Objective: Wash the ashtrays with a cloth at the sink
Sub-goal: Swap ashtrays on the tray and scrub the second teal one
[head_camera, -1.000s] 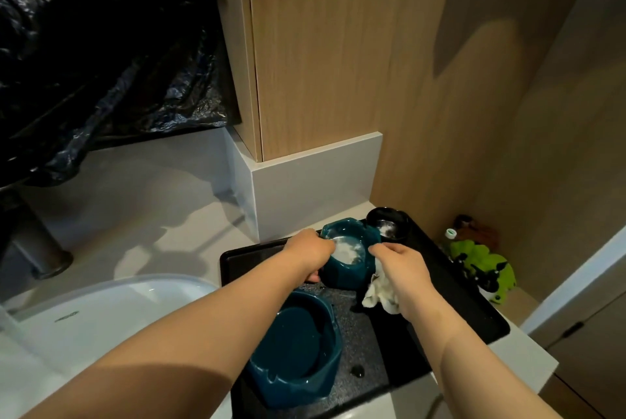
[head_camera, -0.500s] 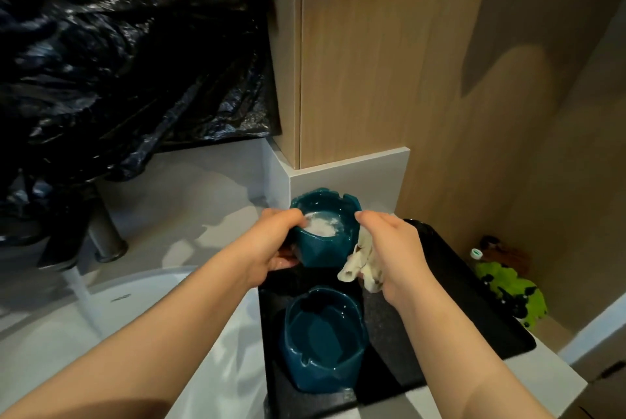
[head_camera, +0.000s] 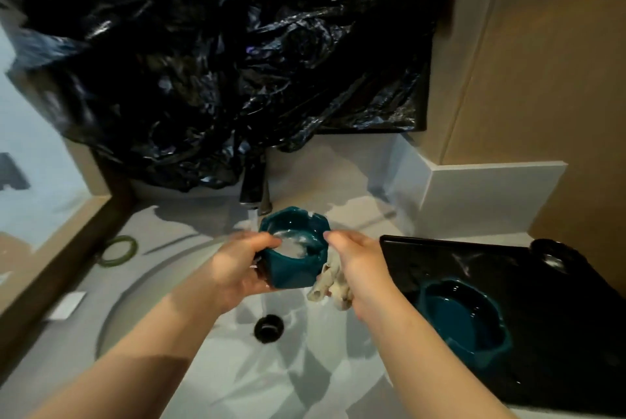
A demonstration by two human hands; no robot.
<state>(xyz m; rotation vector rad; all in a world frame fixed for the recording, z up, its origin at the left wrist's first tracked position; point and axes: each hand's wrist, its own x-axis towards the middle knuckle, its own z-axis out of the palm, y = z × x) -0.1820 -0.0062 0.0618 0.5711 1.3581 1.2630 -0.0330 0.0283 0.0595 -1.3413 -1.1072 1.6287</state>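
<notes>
My left hand [head_camera: 237, 266] grips a teal ashtray [head_camera: 293, 266] by its left rim and holds it over the white sink [head_camera: 203, 351], just under the faucet [head_camera: 254, 191]. White residue and water lie inside the ashtray. My right hand [head_camera: 355, 262] touches the ashtray's right rim while holding a crumpled off-white cloth [head_camera: 330, 283] that hangs below it. A second teal ashtray [head_camera: 464, 317] sits on the black tray [head_camera: 508, 259] to the right. A small black ashtray [head_camera: 550, 256] stands at the tray's far corner.
The sink drain [head_camera: 269, 327] lies below the hands. Black plastic sheeting [head_camera: 220, 63] covers the wall behind the faucet. A green ring [head_camera: 118, 249] and a white slip [head_camera: 66, 305] lie on the counter at left. Wooden panelling [head_camera: 542, 79] rises at right.
Both hands have carried the teal ashtray and the cloth left from above the tray to over the sink under the faucet. The view has swung left with them.
</notes>
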